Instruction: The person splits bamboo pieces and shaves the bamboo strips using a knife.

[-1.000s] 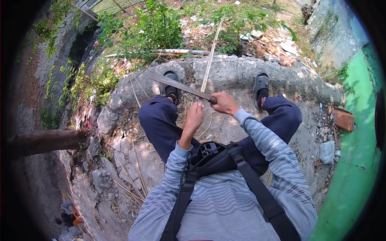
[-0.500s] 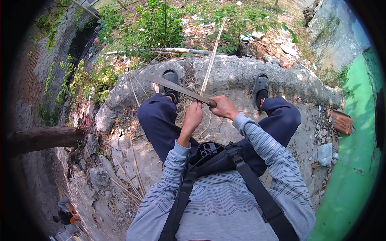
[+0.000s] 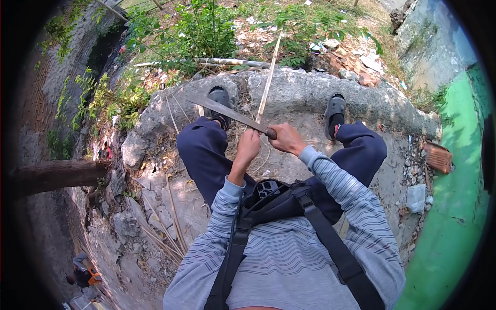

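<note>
Blade (image 3: 222, 110): dull grey metal, matt. Stick (image 3: 268, 77): pale dry bamboo-like wood, smooth. Slab (image 3: 305, 93): rough weathered concrete. Sleeves (image 3: 336, 181): striped knit cloth. Straps (image 3: 330, 243): black webbing.

I'm sitting on a concrete slab (image 3: 310, 93), feet at its far edge. Long knife (image 3: 227, 111) crosses the bamboo strip (image 3: 267, 80) between my knees, blade running left. Plants (image 3: 206, 31) beyond, log (image 3: 57, 175) left, wall (image 3: 454, 217) right.
</note>
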`<state>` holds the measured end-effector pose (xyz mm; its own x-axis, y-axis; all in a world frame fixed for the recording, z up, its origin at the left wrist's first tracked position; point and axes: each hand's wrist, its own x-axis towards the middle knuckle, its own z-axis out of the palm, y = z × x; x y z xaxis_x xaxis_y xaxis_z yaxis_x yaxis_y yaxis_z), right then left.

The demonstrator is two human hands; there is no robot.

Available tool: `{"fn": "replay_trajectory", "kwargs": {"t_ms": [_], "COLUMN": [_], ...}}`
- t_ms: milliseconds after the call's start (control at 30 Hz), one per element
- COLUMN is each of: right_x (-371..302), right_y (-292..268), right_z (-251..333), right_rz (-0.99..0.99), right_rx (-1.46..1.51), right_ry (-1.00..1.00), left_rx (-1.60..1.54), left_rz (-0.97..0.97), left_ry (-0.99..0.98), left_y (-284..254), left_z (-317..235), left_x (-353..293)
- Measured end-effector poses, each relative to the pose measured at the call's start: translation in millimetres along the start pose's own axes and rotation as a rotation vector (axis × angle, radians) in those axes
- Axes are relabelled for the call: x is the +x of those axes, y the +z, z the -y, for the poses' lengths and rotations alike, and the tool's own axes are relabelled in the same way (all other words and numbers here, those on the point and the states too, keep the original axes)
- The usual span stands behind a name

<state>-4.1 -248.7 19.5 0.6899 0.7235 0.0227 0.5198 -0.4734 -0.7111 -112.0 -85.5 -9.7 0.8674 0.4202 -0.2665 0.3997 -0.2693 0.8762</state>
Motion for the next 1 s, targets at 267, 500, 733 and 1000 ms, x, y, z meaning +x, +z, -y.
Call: {"fn": "replay_trajectory", "kwargs": {"t_ms": [267,500,733,1000], "right_x": [-4,1,18,3], "right_y": [5,13,-14,-20], "right_z": [-6,-4,-44,-16], "right_rz": [-0.012,-0.010,-0.127,-0.005], "right_rx": [0.018,0.068,0.051,0.009], "right_ry": [0.003,0.012,0.208,0.036], "left_rx": [-0.258,-0.207,-0.011,-0.318], "left_rz": [0.122,0.086,0.103,0.162], "left_ry": [-0.162,-0.162,0.037,0.015], "left_y": [-6,-11,6,4], "left_z": [-17,-19,-12,-28], "left_x": [-10,-8,-28,-14]}}
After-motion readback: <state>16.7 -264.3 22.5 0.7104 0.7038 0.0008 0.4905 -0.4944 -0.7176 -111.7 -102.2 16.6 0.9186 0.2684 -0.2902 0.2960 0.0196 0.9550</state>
